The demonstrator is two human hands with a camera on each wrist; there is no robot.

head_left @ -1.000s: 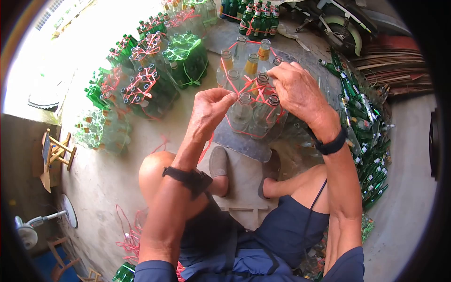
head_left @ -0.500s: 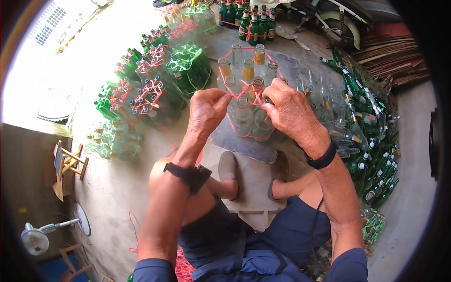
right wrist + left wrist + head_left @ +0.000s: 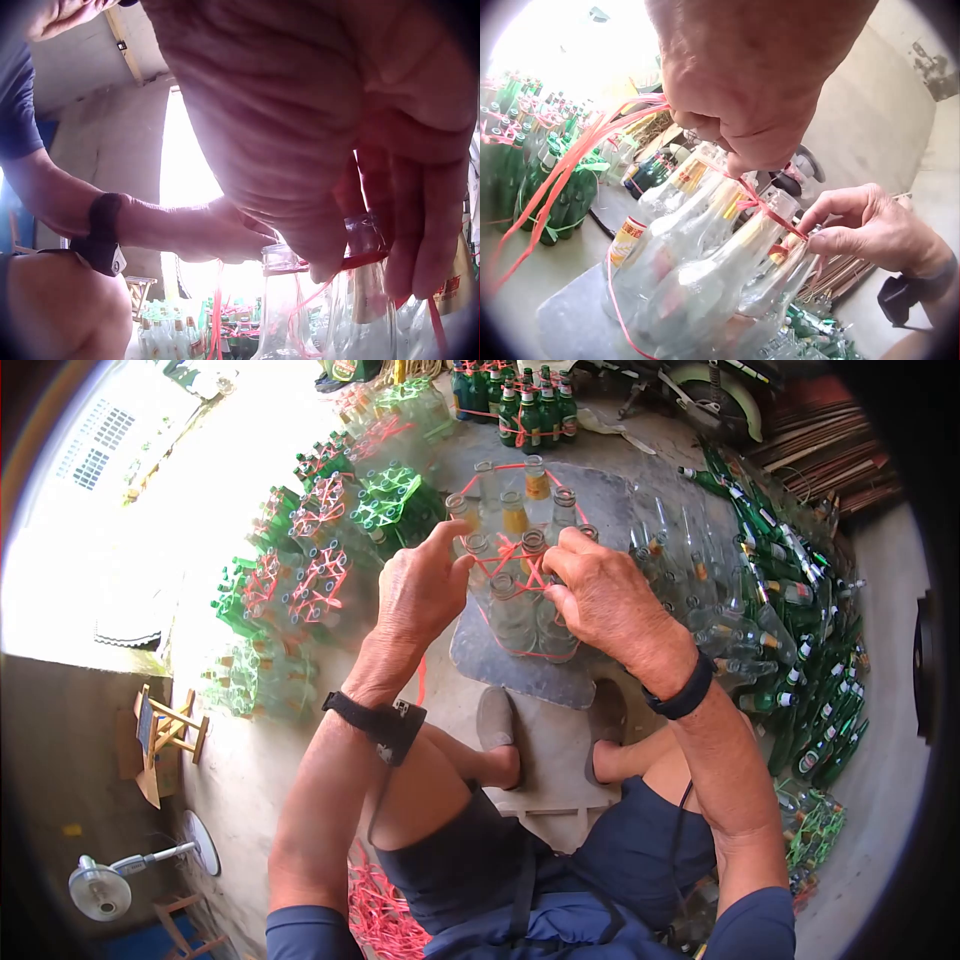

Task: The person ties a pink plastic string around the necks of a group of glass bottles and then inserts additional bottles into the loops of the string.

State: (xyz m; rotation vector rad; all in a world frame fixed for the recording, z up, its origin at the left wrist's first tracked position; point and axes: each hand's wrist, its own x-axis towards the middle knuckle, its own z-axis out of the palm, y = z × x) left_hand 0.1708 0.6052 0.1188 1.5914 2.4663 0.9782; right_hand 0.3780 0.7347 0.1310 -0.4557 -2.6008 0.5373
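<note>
Clear glass bottles (image 3: 512,622) stand upright in a cluster on a dark slab (image 3: 480,655), with red string (image 3: 508,547) looped round their sides and crossing between the necks. My left hand (image 3: 418,595) is beside the cluster's left necks; in the left wrist view that hand (image 3: 750,90) grips red strands (image 3: 562,161), whose ends trail down. At the right of the near necks, my right hand (image 3: 620,595) pinches the string; in the left wrist view its thumb and fingers (image 3: 832,234) are at a bottle mouth. The right wrist view shows both hands close to the necks.
Tied bundles of green and clear bottles (image 3: 385,495) stand at the left and back. Loose bottles (image 3: 790,650) lie in a heap on the right. A fan (image 3: 100,890) and small wooden stool (image 3: 170,725) are at far left; red string (image 3: 380,910) lies piled below.
My left hand has shifted slightly left and its index finger extends further over the bottles. My right hand has moved from the farther necks down to the near ones. The head view has shifted.
</note>
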